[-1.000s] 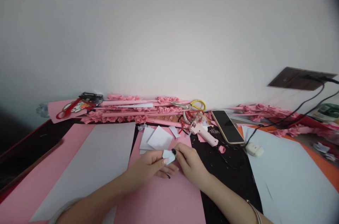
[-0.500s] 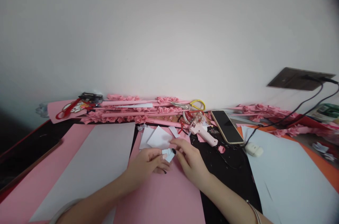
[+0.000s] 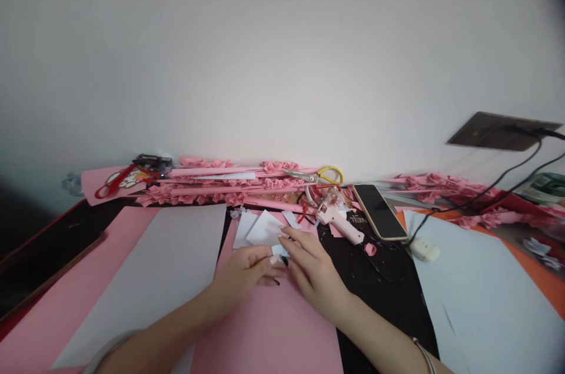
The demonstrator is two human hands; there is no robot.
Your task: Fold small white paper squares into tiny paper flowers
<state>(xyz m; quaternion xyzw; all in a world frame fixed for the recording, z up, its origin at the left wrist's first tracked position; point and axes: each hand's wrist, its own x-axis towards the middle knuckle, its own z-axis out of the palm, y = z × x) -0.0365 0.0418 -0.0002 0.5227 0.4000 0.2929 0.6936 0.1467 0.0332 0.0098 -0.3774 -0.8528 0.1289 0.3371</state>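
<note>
Between my hands is a small folded piece of white paper (image 3: 278, 250), mostly covered by fingers. My left hand (image 3: 247, 271) pinches it from the left, thumb on top and fingers beneath. From the right, my right hand (image 3: 311, 262) closes over it, fingertips pressing on the paper. Just beyond my fingers lie a few white paper squares (image 3: 265, 228), overlapping on a pink sheet (image 3: 269, 327) that also spreads under both hands.
A pink glue gun (image 3: 339, 224) and a phone (image 3: 379, 212) lie to the right, near a white plug (image 3: 424, 249). Yellow-handled scissors (image 3: 329, 175) rest on pink paper flower stems (image 3: 207, 191) along the wall. Large white sheets (image 3: 150, 280) flank the work area.
My right hand has moved slightly left and over the folded paper, covering more of it. The left hand keeps its pinch in nearly the same place.
</note>
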